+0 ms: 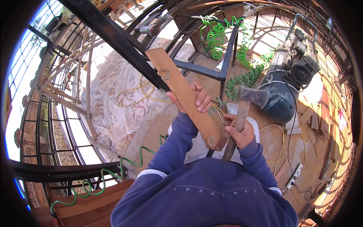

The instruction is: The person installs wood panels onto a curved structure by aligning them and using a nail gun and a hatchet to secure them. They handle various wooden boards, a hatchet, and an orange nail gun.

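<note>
My left hand [203, 100] grips a flat wooden board [180, 90] from underneath, fingers curled over its right edge and thumb on its left. The board slants from upper left to lower right, with a round knot near each end. In my right hand [244, 133] is a hatchet, held by its worn wooden handle [239, 118]. Its dull metal head [254, 96] points up, the flared blade facing right. The lower end of the handle lies beside the lower end of the board, and I cannot tell whether they touch.
A dark air compressor [280, 94] stands ahead on the right. Coiled green hose [245, 77] hangs over a black metal frame [200, 69]. Crumpled plastic sheeting [109, 87] covers ground at left. A power strip [294, 176] and wood offcuts [321, 121] lie at right; planks [94, 206] at lower left.
</note>
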`<action>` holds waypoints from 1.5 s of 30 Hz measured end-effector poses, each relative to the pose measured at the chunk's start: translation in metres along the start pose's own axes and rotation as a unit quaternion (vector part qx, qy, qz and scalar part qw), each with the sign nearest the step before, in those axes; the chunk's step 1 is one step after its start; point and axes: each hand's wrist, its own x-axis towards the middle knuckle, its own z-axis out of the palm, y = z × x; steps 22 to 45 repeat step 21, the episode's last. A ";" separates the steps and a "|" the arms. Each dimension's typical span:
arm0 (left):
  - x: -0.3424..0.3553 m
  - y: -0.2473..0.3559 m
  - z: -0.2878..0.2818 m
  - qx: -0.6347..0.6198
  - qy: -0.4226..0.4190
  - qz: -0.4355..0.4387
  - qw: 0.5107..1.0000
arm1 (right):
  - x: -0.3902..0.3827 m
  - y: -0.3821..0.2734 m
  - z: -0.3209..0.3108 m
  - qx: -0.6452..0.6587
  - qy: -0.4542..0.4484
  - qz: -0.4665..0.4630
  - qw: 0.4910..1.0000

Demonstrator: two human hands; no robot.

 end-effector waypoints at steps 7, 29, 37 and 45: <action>0.004 -0.015 0.017 0.120 0.047 -0.025 0.991 | 0.003 -0.007 0.009 0.127 -0.106 0.055 0.985; 0.011 0.024 0.047 0.439 0.350 0.027 0.827 | -0.013 0.016 -0.014 0.084 -0.054 -0.008 0.995; 0.011 0.024 0.047 0.439 0.350 0.027 0.827 | -0.013 0.016 -0.014 0.084 -0.054 -0.008 0.995; 0.011 0.024 0.047 0.439 0.350 0.027 0.827 | -0.013 0.016 -0.014 0.084 -0.054 -0.008 0.995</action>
